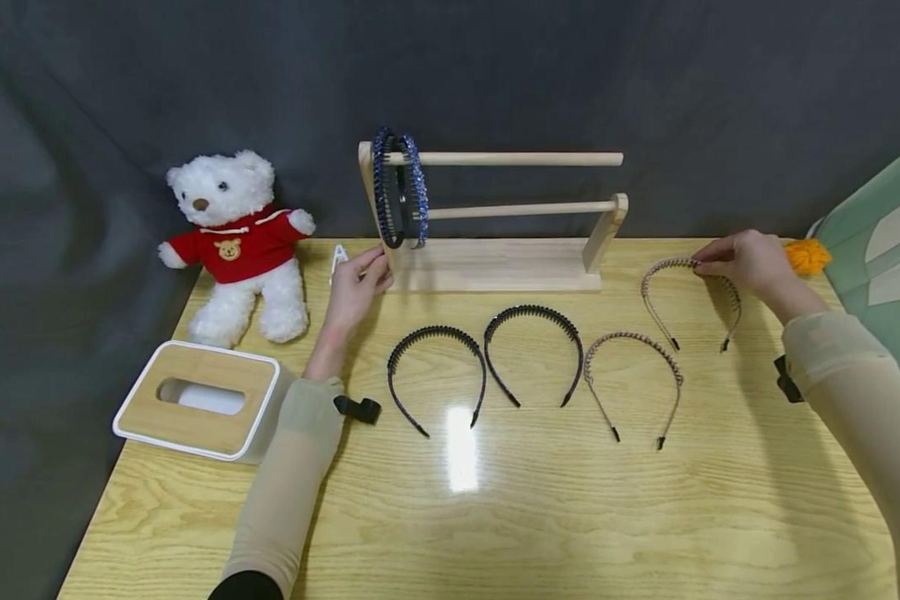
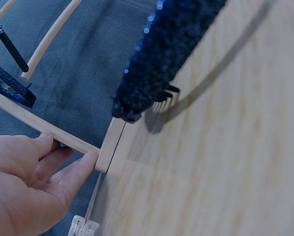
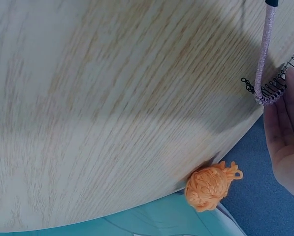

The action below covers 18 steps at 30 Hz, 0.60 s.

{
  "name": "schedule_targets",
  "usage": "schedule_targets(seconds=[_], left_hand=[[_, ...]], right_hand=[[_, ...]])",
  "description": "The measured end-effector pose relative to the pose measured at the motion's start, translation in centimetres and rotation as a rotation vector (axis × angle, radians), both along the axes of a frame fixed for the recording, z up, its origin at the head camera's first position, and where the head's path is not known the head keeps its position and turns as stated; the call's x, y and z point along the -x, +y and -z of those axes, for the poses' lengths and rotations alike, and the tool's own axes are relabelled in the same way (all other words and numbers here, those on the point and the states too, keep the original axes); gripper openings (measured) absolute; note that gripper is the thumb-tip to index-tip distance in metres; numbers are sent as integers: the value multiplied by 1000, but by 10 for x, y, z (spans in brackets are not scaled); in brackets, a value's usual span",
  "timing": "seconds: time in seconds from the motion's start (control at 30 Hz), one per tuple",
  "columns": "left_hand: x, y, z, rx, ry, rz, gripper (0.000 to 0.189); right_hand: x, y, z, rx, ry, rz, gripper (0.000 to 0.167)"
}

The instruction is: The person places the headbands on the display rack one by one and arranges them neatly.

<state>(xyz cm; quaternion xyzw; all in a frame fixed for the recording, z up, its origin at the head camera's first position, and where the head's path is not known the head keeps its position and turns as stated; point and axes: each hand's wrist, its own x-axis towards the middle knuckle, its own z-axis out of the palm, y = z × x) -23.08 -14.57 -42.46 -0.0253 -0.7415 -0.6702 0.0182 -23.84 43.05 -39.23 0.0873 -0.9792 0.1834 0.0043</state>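
My left hand (image 1: pixel 358 283) grips the left end of a wooden headband rack (image 1: pixel 495 260), thumb and fingers on its upright in the left wrist view. Two glittery toothed headbands hang over the rack's bars at that end, one dark (image 1: pixel 379 183) and one blue (image 1: pixel 420 187). At the table's far right, my right hand (image 1: pixel 753 265) pinches the top of a pinkish beaded headband (image 3: pixel 264 54) between thumb and fingers. Lying in front of the rack are two dark headbands (image 1: pixel 437 331) (image 1: pixel 532 310) and another pinkish headband (image 1: pixel 630 337).
A white teddy bear (image 1: pixel 242 250) in a red hoodie sits at the back left. In front of it stands a tissue box (image 1: pixel 202 367) with a wooden lid. A white clip (image 1: pixel 338 258) lies beside the rack; an orange yarn bundle (image 3: pixel 207 187) rests at the right edge.
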Motion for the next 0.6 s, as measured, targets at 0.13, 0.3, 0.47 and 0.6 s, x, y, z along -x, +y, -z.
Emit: schedule_targets(seconds=[0.13, 0.3, 0.47, 0.6], left_hand=[[-1, 0, 0, -6, 1, 2, 36], [-3, 0, 0, 1, 0, 1, 36], [-2, -1, 0, 7, 6, 6, 37], [-2, -1, 0, 14, 7, 8, 37]], right_hand=[[-1, 0, 1, -2, 1, 1, 12], [-2, 2, 1, -12, 5, -5, 11], [-4, 4, -4, 15, -39, 18, 13], [-6, 5, -9, 10, -44, 27, 15]])
